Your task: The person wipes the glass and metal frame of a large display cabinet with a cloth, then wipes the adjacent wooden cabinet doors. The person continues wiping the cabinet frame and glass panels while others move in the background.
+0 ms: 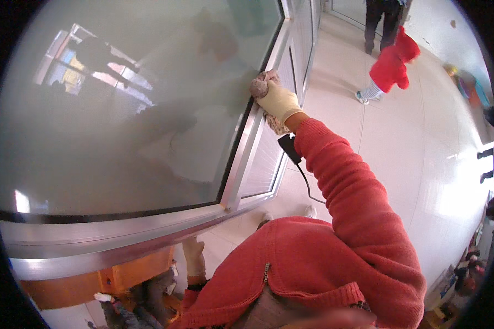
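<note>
A cream rubber glove covers my right hand [278, 98], which grips a bunched brownish cloth [264, 83] at the edge of a large glass pane [148, 123]. Part of the cloth hangs below the hand, against the aluminium frame [247, 144]. A black device [290, 148] with a cable hangs beside my right wrist. My left hand [194, 257], also gloved, is low beside my body, near the lower edge of the frame; its fingers are partly hidden, so its grip cannot be made out. The glass shows blurred reflections.
A small child in red [391, 66] and a standing person in dark trousers [380, 24] are on the tiled floor [354, 152] ahead. Below the frame are orange wooden furniture [136, 269] and another person's arm with a pale hand [103, 297]. Colourful items lie by the right wall.
</note>
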`<control>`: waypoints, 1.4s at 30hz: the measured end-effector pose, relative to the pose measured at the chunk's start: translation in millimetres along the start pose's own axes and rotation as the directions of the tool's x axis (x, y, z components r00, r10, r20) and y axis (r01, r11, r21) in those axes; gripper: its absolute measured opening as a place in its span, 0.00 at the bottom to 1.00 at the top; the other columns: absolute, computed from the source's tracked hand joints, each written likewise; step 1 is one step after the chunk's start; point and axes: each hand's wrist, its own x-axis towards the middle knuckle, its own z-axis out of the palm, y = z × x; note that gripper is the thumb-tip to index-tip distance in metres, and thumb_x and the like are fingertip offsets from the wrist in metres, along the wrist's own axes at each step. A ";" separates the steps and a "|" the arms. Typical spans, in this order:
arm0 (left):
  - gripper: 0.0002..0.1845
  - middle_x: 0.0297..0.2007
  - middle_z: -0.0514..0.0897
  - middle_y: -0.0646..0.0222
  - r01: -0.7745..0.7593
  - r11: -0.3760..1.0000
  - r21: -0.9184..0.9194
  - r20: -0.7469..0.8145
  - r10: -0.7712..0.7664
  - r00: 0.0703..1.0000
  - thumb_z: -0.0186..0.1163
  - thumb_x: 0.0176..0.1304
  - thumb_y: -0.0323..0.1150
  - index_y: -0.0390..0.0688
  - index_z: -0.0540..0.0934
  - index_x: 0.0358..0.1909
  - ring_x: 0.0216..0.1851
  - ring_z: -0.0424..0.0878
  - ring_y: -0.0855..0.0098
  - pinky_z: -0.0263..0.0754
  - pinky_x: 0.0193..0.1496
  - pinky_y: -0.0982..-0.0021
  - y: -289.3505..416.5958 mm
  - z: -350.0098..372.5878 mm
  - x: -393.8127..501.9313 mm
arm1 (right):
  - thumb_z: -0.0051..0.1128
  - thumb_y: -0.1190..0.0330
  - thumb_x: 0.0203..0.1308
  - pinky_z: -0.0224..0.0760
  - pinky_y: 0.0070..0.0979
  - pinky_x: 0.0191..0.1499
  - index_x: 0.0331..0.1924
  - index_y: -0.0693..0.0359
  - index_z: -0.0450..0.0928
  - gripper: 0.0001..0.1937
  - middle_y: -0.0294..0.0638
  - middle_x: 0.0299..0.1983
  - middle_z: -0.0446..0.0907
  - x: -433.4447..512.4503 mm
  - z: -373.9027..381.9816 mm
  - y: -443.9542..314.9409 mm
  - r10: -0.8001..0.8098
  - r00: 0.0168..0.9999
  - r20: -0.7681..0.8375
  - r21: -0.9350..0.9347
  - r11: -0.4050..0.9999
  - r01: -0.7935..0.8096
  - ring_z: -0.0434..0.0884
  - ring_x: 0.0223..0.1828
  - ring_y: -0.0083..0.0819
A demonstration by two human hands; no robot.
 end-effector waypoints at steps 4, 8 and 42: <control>0.38 0.71 0.66 0.61 0.015 0.837 0.548 -0.210 0.120 0.970 0.60 0.61 0.28 0.36 0.62 0.74 0.71 0.63 0.63 0.52 0.77 0.60 -27.1 3.7 -38.5 | 0.56 0.48 0.64 0.77 0.43 0.58 0.61 0.58 0.78 0.29 0.54 0.49 0.88 -9.6 0.4 -0.1 -0.044 0.998 -0.039 0.035 0.998 0.046 0.87 0.53 0.52; 0.37 0.72 0.65 0.59 -0.158 0.985 0.073 -0.461 0.174 0.870 0.59 0.64 0.31 0.35 0.61 0.75 0.72 0.62 0.63 0.52 0.77 0.59 -57.6 20.0 -68.4 | 0.57 0.46 0.62 0.77 0.43 0.59 0.62 0.56 0.79 0.30 0.54 0.51 0.87 -5.7 5.6 -0.8 0.025 0.997 -0.074 -0.079 0.996 -0.031 0.86 0.54 0.52; 0.54 0.79 0.51 0.46 0.236 0.582 0.778 -0.623 0.764 0.168 0.66 0.70 0.51 0.38 0.42 0.82 0.78 0.57 0.47 0.56 0.77 0.45 75.5 -25.4 -209.4 | 0.61 0.46 0.54 0.68 0.46 0.70 0.70 0.63 0.71 0.42 0.60 0.67 0.76 108.8 106.3 179.1 -0.410 0.910 0.065 -0.194 0.889 0.415 0.75 0.69 0.57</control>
